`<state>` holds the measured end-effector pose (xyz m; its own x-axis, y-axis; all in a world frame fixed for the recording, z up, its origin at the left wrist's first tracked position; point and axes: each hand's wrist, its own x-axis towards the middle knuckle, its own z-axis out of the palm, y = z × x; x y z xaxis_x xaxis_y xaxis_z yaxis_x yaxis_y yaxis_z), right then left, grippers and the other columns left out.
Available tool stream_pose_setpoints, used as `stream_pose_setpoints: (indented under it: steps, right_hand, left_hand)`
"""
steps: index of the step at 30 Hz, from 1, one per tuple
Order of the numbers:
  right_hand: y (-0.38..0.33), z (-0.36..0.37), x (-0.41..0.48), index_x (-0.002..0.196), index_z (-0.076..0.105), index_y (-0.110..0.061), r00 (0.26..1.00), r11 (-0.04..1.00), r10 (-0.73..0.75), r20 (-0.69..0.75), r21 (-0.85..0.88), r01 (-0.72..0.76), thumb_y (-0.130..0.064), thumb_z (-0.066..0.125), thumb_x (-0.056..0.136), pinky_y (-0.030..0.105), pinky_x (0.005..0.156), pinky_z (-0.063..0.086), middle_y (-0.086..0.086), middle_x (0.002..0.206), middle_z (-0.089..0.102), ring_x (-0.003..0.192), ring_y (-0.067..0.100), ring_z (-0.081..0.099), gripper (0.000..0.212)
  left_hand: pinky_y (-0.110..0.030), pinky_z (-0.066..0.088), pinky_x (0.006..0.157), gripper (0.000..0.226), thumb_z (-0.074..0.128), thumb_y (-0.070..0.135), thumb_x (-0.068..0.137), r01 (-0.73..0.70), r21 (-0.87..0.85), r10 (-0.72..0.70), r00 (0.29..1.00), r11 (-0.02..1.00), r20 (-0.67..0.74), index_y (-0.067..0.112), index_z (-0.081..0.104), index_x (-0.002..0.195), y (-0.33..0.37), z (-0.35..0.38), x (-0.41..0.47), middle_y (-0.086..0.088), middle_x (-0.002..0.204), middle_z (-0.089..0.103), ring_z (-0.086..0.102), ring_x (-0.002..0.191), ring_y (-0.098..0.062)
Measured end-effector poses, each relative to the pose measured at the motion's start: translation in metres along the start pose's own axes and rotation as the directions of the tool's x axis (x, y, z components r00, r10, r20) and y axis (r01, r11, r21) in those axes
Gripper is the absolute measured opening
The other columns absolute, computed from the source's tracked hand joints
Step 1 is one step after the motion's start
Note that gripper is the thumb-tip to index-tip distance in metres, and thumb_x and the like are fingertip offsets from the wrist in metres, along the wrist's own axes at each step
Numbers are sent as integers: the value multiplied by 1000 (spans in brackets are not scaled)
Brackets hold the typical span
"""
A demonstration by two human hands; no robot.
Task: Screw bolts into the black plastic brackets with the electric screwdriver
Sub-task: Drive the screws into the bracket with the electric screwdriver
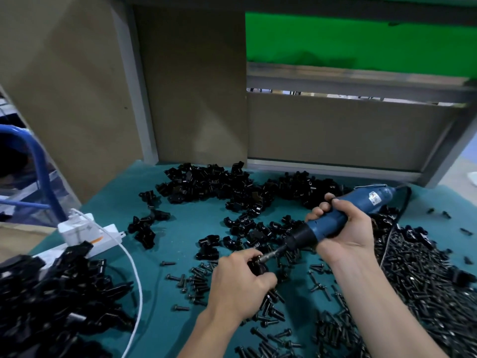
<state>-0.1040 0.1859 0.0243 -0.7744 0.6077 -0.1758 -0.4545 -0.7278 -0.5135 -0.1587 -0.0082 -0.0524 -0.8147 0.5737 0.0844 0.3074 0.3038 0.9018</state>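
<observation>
Teal mat; screwdriver label illegible.

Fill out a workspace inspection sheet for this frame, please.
Surface: teal mat, strewn with parts.
Job's things: blue electric screwdriver, bit at the held bracket; bracket heap at back; second bracket heap front left; bolt heap at right.
Clutter: white power strip with a charger plugged in.
Grips: left hand holds the bracket; right hand grips the screwdriver body.
Cables: white cable runs from the charger toward the front; black cord leaves the screwdriver's tail.
Surroundings: cardboard panels behind, green panel, blue frame at left.
</observation>
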Motion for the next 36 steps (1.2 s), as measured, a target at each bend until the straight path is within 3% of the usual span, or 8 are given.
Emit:
stream_pose_setpoints:
  steps: [10, 14, 20, 22, 26, 29, 32, 36]
  right_hand:
    - [-10, 9, 9, 93, 60, -11, 952, 985, 69, -297, -132, -113, -11, 71, 87, 30, 64, 53, 3, 72, 60, 61, 21, 58, 13]
    - [-30, 9, 9, 98, 57, -12, 937, 999, -7, -348, -53, -12, -18, 71, 92, 30, 66, 56, 3, 81, 60, 65, 19, 61, 17]
    - [-22, -11, -16, 125, 47, -9, 932, 936, 94, -351, -288, -203, 3, 68, 77, 52, 84, 62, 26, 116, 62, 107, 35, 68, 54]
    - [-1, -20, -26, 115, 53, -3, 918, 771, 47, -393, -570, -284, -10, 73, 85, 49, 84, 62, 26, 106, 68, 96, 36, 72, 37]
    - [25, -32, -35, 113, 60, -19, 930, 214, -216, -296, -944, -251, -45, 67, 90, 33, 63, 50, 5, 88, 70, 74, 22, 66, 35]
    - [29, -36, -35, 139, 44, -21, 956, -137, -229, -185, -966, -220, -54, 61, 90, 33, 61, 44, 1, 92, 67, 76, 21, 64, 61]
    - [36, -40, -34, 159, 19, -17, 960, -354, -239, -146, -907, -226, -57, 58, 94, 33, 60, 46, 5, 96, 66, 77, 26, 65, 86]
    - [36, -33, -45, 146, 35, -14, 941, -581, -337, -14, -784, -220, -59, 48, 99, 34, 60, 42, 3, 83, 58, 67, 26, 55, 66]
  left_hand:
    - [-24, 27, 40, 22, 68, 42, 58, 37, -33, -34, 997, 999, 65, 34, 72, 78, 1, -3, 1, 1, 49, 58, 39, 40, -14]
    - [-21, 32, 38, 11, 76, 20, 74, 105, -132, -120, 987, 986, -110, 29, 71, 72, -7, -25, 6, 5, 52, 63, 42, 37, -7]
    - [-31, 44, 51, 15, 60, 38, 101, 90, -420, -243, 913, 903, -328, 34, 67, 88, -15, -33, 14, 9, 66, 62, 55, 53, -9]
    - [-39, 47, 58, 17, 57, 39, 104, 82, -433, -244, 911, 898, -333, 37, 65, 90, -14, -32, 16, 13, 71, 65, 57, 57, -10]
    - [-42, 55, 64, 12, 59, 40, 104, 46, -412, -211, 907, 910, -365, 39, 64, 93, -13, -34, 10, 5, 78, 72, 63, 60, -13]
    - [-39, 59, 65, 12, 67, 46, 98, 44, -318, -176, 900, 947, -399, 35, 64, 94, -9, -35, 0, 12, 82, 75, 71, 66, -14]
    - [-33, 51, 58, 20, 72, 59, 88, 82, -145, -134, 906, 986, -401, 41, 65, 87, 5, -36, -9, 18, 72, 72, 68, 62, -5]
    - [-33, 57, 67, 19, 87, 47, 78, 82, -197, -140, 942, 977, -304, 47, 71, 87, 21, -35, -16, 21, 78, 76, 70, 68, 1]
